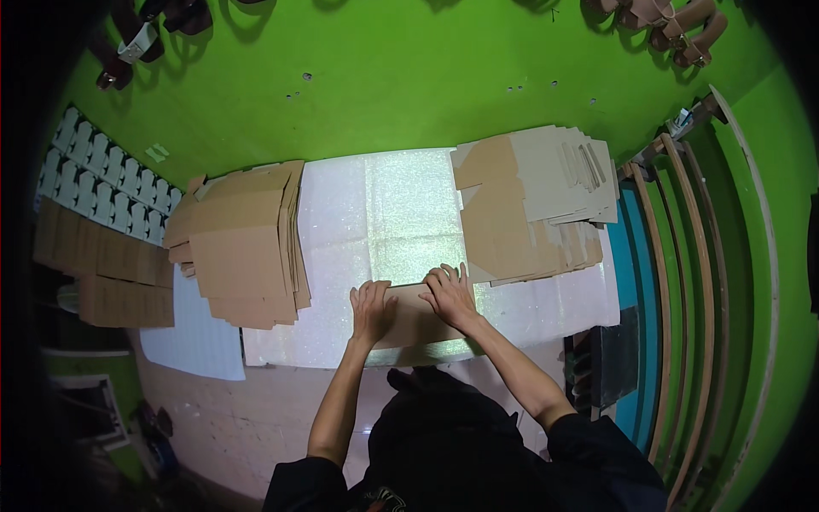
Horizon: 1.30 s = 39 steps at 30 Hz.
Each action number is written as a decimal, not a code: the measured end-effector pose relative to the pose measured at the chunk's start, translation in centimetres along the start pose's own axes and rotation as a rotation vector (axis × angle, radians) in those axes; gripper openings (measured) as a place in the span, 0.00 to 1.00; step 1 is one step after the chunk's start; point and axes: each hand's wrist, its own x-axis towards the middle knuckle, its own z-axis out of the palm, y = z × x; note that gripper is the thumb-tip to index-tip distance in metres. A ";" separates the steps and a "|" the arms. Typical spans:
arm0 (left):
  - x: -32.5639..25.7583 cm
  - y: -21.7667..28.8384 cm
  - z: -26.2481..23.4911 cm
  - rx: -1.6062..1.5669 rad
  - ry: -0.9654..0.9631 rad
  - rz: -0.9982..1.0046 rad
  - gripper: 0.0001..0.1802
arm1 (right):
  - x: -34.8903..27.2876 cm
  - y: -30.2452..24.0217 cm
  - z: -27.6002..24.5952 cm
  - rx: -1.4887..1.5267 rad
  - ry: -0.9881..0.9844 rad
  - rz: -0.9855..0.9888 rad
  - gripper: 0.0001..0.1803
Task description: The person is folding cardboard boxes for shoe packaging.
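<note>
A small brown cardboard box rests near the front edge of the white, shiny-covered table, directly before me. My left hand grips its left end, fingers bent over the far edge. At the opposite end my right hand clasps the far right corner, its fingers curled over the edge and the thumb against the top. Between the hands the box's brown top face shows; its underside is hidden. A stack of flat cut cardboard blanks lies to the left, and another stack of cardboard blanks lies to the right.
Brown cartons and a rack of white pieces stand at the far left. Wooden rails run along the right side. Sandals hang on the green wall behind the table.
</note>
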 end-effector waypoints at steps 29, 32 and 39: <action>-7.7 2.5 -1.5 0.171 -0.173 0.129 0.63 | -6.4 -2.6 2.1 -0.144 0.092 0.262 0.30; -7.7 1.6 -2.2 0.188 -0.143 0.065 0.62 | -8.2 -4.1 2.4 -0.088 0.125 0.292 0.37; -5.9 0.8 -3.2 0.114 0.092 -0.134 0.48 | -11.3 -7.9 2.3 -0.057 0.122 0.335 0.36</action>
